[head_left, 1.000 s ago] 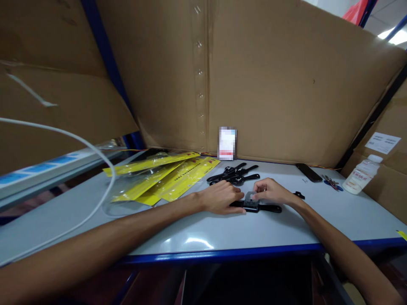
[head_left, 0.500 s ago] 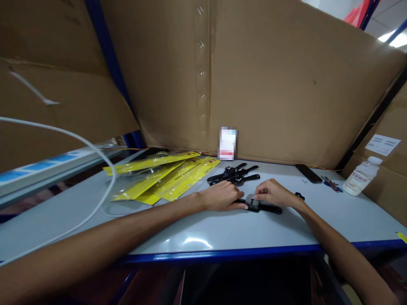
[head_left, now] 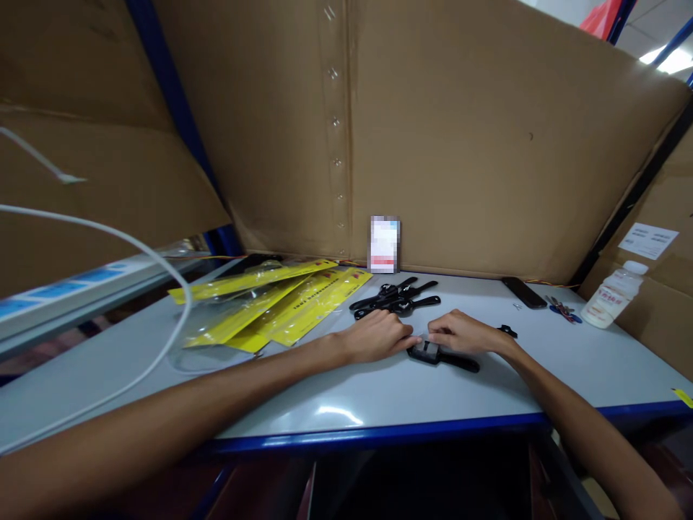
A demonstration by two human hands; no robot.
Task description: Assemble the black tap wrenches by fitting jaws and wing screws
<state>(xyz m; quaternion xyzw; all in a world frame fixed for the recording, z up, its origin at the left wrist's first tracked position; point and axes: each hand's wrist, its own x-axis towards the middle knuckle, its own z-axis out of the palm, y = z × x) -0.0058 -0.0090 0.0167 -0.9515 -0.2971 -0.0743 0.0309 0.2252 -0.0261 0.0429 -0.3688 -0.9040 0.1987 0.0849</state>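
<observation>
A black spokeshave (head_left: 458, 362) lies on the worktop, its grey metal blade (head_left: 430, 349) showing in the middle of the body. My left hand (head_left: 379, 336) is closed at the left end, with thumb and forefinger at the blade's edge; that end's handle is mostly hidden. From the other side, my right hand (head_left: 463, 332) pinches at the top of the blade, and its fingertips nearly meet the left ones. Just behind my left hand, several more black spokeshaves (head_left: 398, 296) lie in a pile. A small black part (head_left: 507, 331) sits beside my right wrist.
Yellow packaging cards (head_left: 319, 300) with clear plastic lie left of the pile. A lit phone (head_left: 384, 245) leans against the cardboard wall. To the right are a dark phone (head_left: 523, 292), keys (head_left: 563, 310) and a bottle (head_left: 611, 296). A white cable (head_left: 184, 289) loops at left.
My left fingers have shifted up from the handle towards the blade, closer to my right fingertips. More of the spokeshave's middle is uncovered. The view has moved slightly.
</observation>
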